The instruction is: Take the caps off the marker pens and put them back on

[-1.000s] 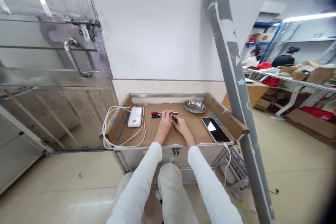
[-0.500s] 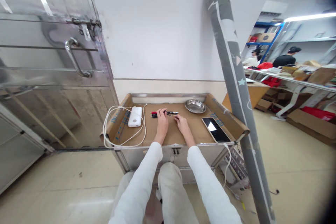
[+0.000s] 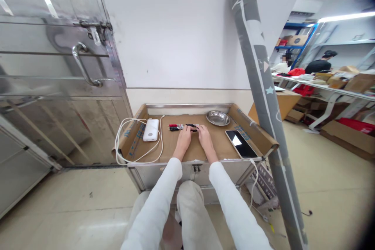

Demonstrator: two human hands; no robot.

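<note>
Slim black plastic pen, lying crosswise near the back middle of the brown cardboard sheet that lines the top of the stainless-steel cart. We judge the pen light, stiff and smooth-barrelled, apt to roll on the flat board and easy to pinch; the mid-barrel, clear of cap and tip, looks the surest place to hold it. The left hand and the right hand rest palm-down side by side on the cardboard, their fingertips reaching the two ends of the pen. At this size we cannot tell whether either hand actually pinches it or only touches it. Just left of it lies a small cluster of red and black pens, parallel and close together. Farther left sits a white rounded-rectangle power bank with a looped white cable. To the right we see a shallow round polished metal dish and a flat glossy dark-screened phone. A grey star-patterned rolled mat leans against the wall beside the cart.
</note>
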